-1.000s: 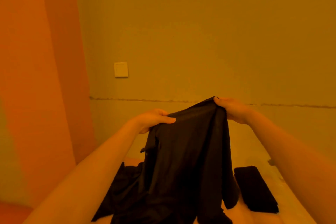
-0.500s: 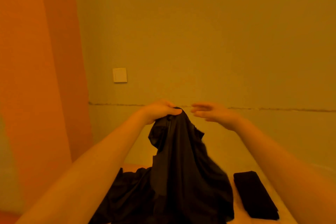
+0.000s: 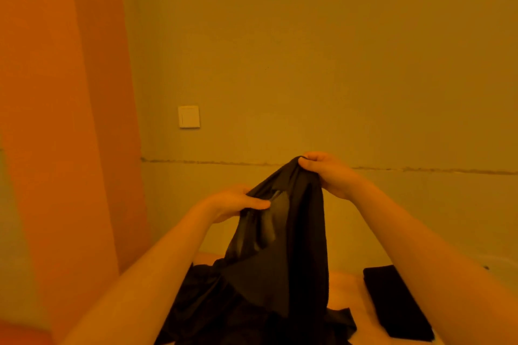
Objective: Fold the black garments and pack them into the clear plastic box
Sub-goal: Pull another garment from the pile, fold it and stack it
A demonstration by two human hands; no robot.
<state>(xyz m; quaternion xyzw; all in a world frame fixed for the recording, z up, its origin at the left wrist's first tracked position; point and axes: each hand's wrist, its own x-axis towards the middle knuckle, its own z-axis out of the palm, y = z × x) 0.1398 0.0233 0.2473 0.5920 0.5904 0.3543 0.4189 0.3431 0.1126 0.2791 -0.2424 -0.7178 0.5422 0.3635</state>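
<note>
Up in front of us, both our hands hold a black garment point(image 3: 280, 246) lifted off the surface. Our left hand point(image 3: 235, 203) pinches its left upper edge, thumb pressed flat over the cloth against the fingers beneath. Our right hand point(image 3: 326, 173), higher and farther, is closed around the top corner, fingers curled tight on the fabric. The cloth hangs down between our forearms onto a heap of dark garments point(image 3: 224, 314) lying near us. To the right, apart from the heap, a folded black piece point(image 3: 395, 304) lies flat. On the far wall sits a light switch point(image 3: 189, 116).
</note>
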